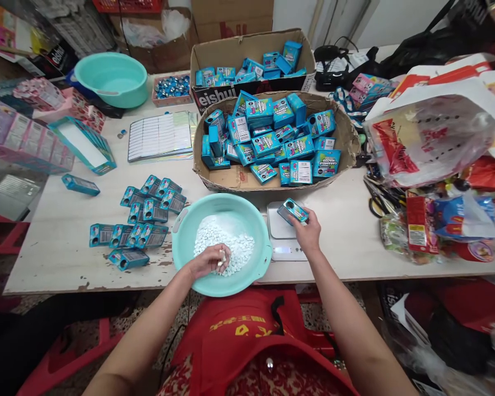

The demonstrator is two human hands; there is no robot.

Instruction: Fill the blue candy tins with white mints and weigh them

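Seen from the head, the left hand (209,260) curls round white pellets (221,257) inside the turquoise basin (256,220) by the tabletop's (342,245) near edge, likely so strays drop back. The right hand (309,230) grips a blue box (292,210) over the scale (278,230), probably sparing its top. Behind, a filled carton (231,177) hampers reach.

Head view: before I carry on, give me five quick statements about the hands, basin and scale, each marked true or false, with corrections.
1. The left hand is in the near basin, at the white pieces. True.
2. Both hands are in that basin. False: the right hand is outside it, holding a blue box.
3. The scale stands right of that basin. True.
4. The white pieces reach the basin's rim. False: they lie low, with bare inner wall above.
5. More blue boxes lie left of the basin. True.
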